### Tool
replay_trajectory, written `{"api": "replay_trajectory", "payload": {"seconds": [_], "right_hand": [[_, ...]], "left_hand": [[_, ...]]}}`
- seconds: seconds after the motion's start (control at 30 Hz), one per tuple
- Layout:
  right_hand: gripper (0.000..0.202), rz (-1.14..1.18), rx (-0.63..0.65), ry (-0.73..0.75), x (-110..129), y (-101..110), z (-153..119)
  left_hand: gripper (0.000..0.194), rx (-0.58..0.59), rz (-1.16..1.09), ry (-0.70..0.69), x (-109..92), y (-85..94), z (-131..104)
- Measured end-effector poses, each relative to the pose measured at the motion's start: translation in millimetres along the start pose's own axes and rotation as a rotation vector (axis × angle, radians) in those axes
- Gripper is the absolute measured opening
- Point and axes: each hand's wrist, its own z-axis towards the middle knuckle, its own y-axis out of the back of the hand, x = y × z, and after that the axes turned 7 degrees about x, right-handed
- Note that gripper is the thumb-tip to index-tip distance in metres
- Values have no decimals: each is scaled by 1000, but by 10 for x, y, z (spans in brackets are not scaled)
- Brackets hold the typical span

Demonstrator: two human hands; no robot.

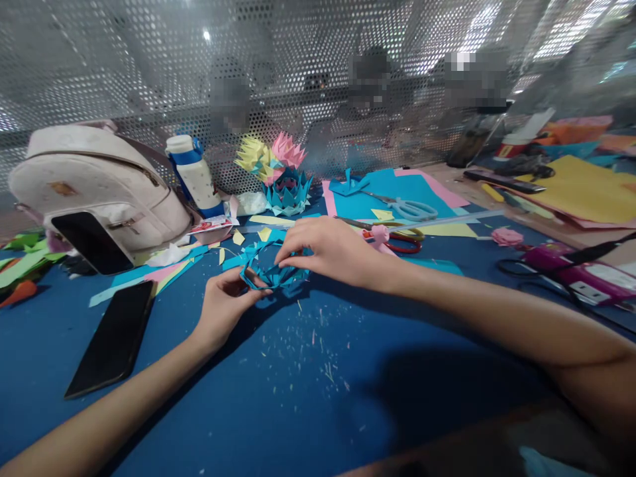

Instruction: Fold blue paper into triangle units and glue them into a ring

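Observation:
Between my hands is a blue folded-paper ring (278,277) with pointed pieces, held just over the blue table. My left hand (226,298) pinches its left edge, thumb at the front and fingers inside or behind. From the right, my right hand (332,252) reaches over it with bent fingers closed on its upper right part; some fingertips are hidden. Behind the ring stands a finished-looking paper flower piece, with a blue pointed base (288,195), a yellow bloom (253,159) and a pink bloom (288,151). Small paper scraps lie around the ring.
At left are a pale backpack (94,179), a bottle (196,175), a phone (112,341) and another phone (92,242) against the backpack. Light-blue scissors (415,209) rest on blue paper (412,189). A purple device (576,275) lies right. Behind a perforated metal screen (308,40), people show dimly.

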Motion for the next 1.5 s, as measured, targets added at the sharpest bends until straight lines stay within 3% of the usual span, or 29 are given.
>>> {"api": "replay_trajectory", "payload": {"seconds": [0.17, 0.87, 1.5], "right_hand": [[9, -104, 50, 77, -32, -24, -17], [13, 230, 151, 52, -61, 15, 20], [15, 408, 162, 107, -234, -96, 88]], "left_hand": [[16, 8, -11, 21, -35, -16, -6], [20, -28, -242, 143, -55, -65, 2], [20, 55, -317, 277, -125, -28, 11]]}}
